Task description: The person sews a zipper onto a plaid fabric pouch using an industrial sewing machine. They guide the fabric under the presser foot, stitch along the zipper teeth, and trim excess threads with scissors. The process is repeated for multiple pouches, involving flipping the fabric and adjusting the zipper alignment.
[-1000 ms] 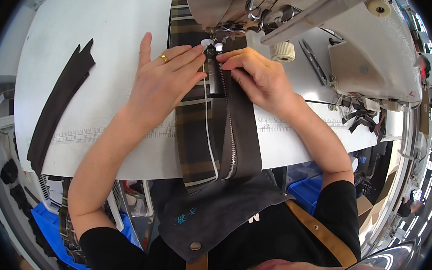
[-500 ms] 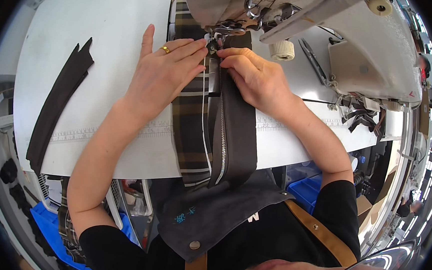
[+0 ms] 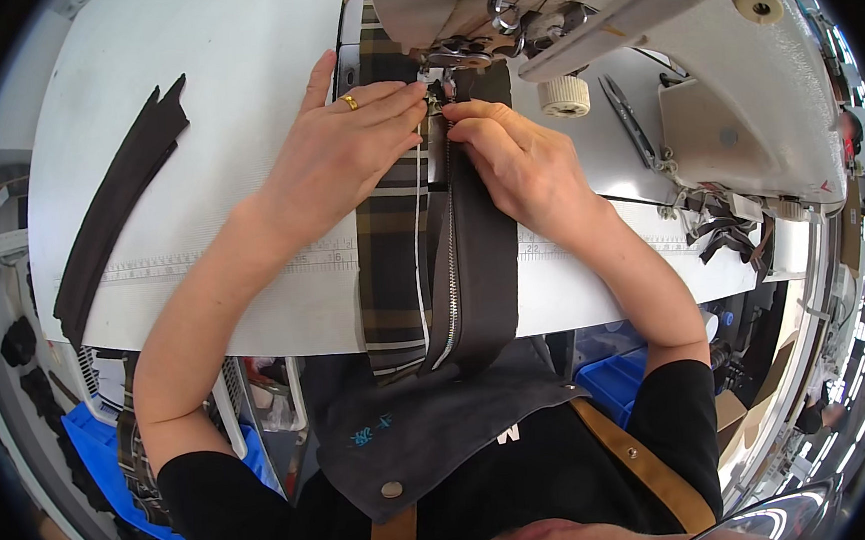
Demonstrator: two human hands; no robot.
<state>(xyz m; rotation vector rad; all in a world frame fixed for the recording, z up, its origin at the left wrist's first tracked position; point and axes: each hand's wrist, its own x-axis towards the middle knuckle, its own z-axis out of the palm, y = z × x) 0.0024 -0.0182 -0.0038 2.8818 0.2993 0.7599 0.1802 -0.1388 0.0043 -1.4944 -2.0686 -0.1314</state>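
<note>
A plaid fabric panel [image 3: 390,273] in brown, black and white lies on the machine bed, its upper end beneath the sewing machine head [image 3: 496,25]. Along its right side runs a metal-toothed zipper [image 3: 452,289], with a dark brown fabric strip [image 3: 492,266] beside it. My left hand [image 3: 344,156] rests flat on the plaid, fingers stretched toward the presser foot [image 3: 434,91] and thumb apart. Close to the foot's right side, my right hand [image 3: 535,162] pinches the zipper's edge between thumb and fingers. Those fingertips partly hide what they grip.
On the left of the white table [image 3: 231,113] lies a loose dark fabric strip [image 3: 113,222]. Tweezers [image 3: 626,116] lie right of the machine head, and dark scraps [image 3: 726,239] sit near the right edge. A printed ruler [image 3: 301,259] crosses the table. A blue bin [image 3: 606,388] stands below.
Both hands and the fabric have shifted slightly to the right. More of a dark, round-cornered object behind the plaid now shows. My right hand keeps its pinch.
</note>
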